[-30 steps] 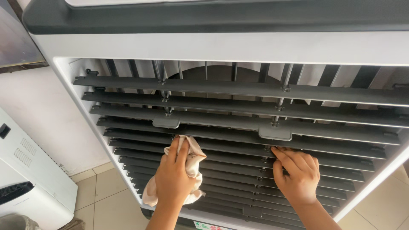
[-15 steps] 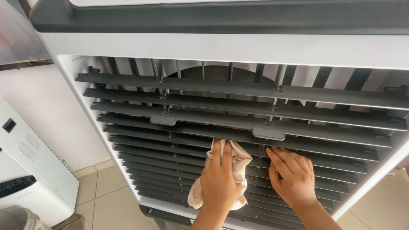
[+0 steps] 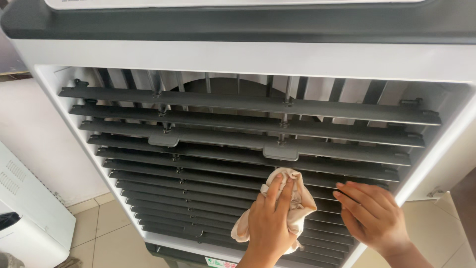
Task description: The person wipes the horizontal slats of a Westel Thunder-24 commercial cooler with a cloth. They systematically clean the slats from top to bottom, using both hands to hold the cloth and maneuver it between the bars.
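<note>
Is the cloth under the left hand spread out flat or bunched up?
Bunched up. The pale cloth sits crumpled in folds under the left hand, pressed against the dark louvre slats, with a loose end hanging below.

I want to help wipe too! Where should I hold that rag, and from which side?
Hold the cloth at its bunched top, pressing from the front with flat fingers, as the left hand does. It lies against the dark slats, so only its front can be reached, and its loose tail hangs below. The right hand rests on the slats beside it.

Bare left hand (image 3: 270,223), right hand (image 3: 372,216)
</note>
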